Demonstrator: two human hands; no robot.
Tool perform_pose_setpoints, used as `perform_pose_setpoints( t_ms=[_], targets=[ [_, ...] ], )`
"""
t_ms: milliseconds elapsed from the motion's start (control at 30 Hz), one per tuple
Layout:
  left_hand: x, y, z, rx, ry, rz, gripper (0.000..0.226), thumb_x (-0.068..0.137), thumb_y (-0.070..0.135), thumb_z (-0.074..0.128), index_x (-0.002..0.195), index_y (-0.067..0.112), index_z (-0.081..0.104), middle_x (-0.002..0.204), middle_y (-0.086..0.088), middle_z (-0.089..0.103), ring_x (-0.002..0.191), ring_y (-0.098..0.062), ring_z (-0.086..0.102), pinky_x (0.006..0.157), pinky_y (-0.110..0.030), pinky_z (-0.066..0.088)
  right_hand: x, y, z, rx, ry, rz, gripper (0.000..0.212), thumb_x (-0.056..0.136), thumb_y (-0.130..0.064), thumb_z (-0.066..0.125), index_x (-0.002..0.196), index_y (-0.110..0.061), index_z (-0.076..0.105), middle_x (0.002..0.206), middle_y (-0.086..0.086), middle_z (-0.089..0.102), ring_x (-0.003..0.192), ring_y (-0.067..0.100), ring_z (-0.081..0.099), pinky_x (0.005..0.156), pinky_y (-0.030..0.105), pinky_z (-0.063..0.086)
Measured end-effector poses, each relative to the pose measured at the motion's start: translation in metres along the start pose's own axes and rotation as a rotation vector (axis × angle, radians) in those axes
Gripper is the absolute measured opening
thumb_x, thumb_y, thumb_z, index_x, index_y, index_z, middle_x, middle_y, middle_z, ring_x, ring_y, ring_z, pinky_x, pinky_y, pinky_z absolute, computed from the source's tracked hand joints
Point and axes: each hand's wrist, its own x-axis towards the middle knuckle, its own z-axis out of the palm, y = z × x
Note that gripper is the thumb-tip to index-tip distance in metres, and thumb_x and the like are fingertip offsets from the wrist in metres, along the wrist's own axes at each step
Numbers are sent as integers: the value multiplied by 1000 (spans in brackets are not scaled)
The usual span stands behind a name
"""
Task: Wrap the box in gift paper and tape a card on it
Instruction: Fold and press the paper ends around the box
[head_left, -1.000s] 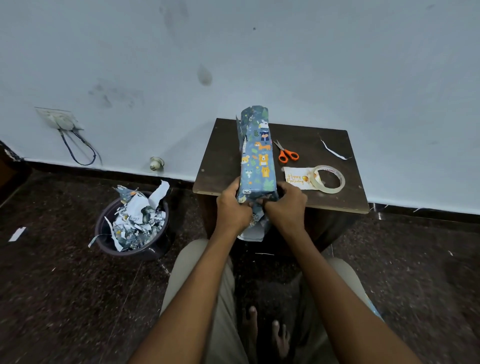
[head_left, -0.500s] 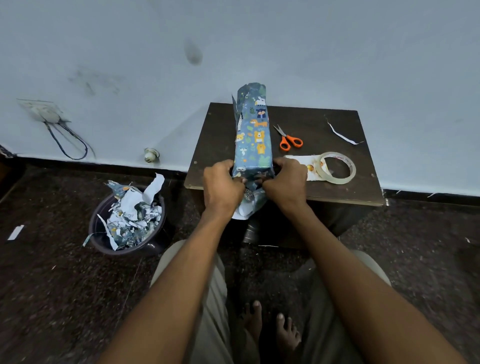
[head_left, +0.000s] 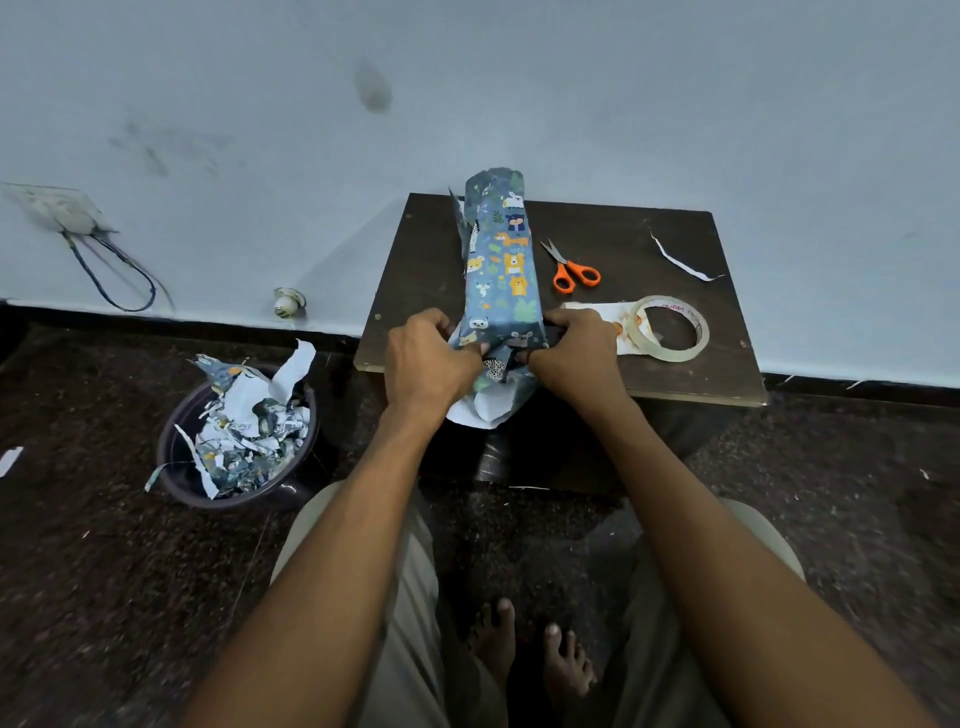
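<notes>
Hands, two: left hand (head_left: 427, 358) and right hand (head_left: 571, 349) pinch one box's (head_left: 501, 270) paper.

Table (head_left: 426, 270) left of box (head_left: 501, 270) bare; scissors (head_left: 571, 270), tape roll (head_left: 670, 328) crowd right.

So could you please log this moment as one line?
step: folding near end flap | hands: left, right pinch gift paper | card, tape: untouched
</notes>
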Motion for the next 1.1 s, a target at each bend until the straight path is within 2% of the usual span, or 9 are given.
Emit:
perform_pose_setpoints(
  t_ms=[200, 300, 400, 500, 567, 767, 867, 1000, 1100],
  targets=[
    [-3, 11, 7, -40, 20, -149, 35, 69, 22, 88, 68, 10, 55, 71, -1, 62, 71, -22, 62, 57, -32, 46, -3, -1, 6, 4, 56, 64, 14, 67, -9, 78, 80, -13, 76, 77, 3, 73, 77, 21, 68, 65, 37, 57],
    [0, 12, 5, -146, 16, -227, 32, 65, 16, 90, 67, 7, 60, 66, 0, 62, 62, -16, 58, 50, -25, 45, 0, -2, 6, 21, 66, 94, 21, 64, -7, 79, 68, -20, 64, 74, -1, 66, 80, 22, 65, 61, 30, 47],
    [4, 7, 5, -353, -27, -377, 40, 60, 7, 92, 58, 14, 52, 68, -3, 66, 61, -15, 63, 55, -25, 52, 4, -1, 5, 20, 35, 123, 23, 66, -6, 81, 74, -19, 64, 78, -1, 64, 85, 22, 63, 56, 26, 41],
    [6, 3, 6, -471, -30, -440, 42, 55, 1, 88, 52, 17, 50, 72, -11, 75, 71, -21, 76, 70, -43, 64, 5, 1, 3, 24, -11, 118, 32, 67, -7, 82, 88, -17, 61, 87, 1, 64, 88, 20, 61, 57, 24, 43],
    [5, 4, 6, -426, -17, -424, 44, 58, 3, 90, 52, 18, 49, 73, -11, 74, 68, -22, 73, 66, -38, 62, 2, 1, 1, 13, -25, 92, 41, 67, -5, 81, 96, -14, 55, 91, 3, 62, 87, 20, 59, 57, 28, 45],
    [6, 9, 5, -380, -27, -422, 36, 59, 6, 90, 53, 17, 56, 66, -2, 67, 58, -17, 60, 55, -28, 54, -10, -7, -15, -87, 75, -406, 29, 58, 5, 60, 82, -11, 58, 82, -2, 55, 77, 20, 49, 59, 24, 33],
    [8, 8, 6, -365, -8, -426, 32, 62, 2, 84, 53, 16, 57, 70, -10, 73, 63, -22, 70, 58, -36, 60, -13, -8, -23, -200, -112, -427, 34, 71, 1, 61, 97, -14, 76, 84, -10, 58, 87, 13, 45, 63, 16, 33],
    [8, 7, 9, -356, -11, -400, 23, 66, 1, 74, 56, 14, 59, 66, -8, 69, 59, -22, 66, 48, -28, 52, -14, -3, -19, -312, -269, -346, 47, 82, -16, 66, 127, -28, 68, 99, 2, 56, 96, 15, 44, 73, 29, 37],
    [5, 9, 7, -415, -15, -402, 11, 65, 4, 64, 58, 12, 62, 64, -12, 66, 58, -20, 58, 52, -27, 47, -14, -7, -20, -435, -275, -387, 54, 78, -32, 50, 130, -32, 66, 95, -4, 55, 94, 11, 37, 80, 29, 22]
  ],
)
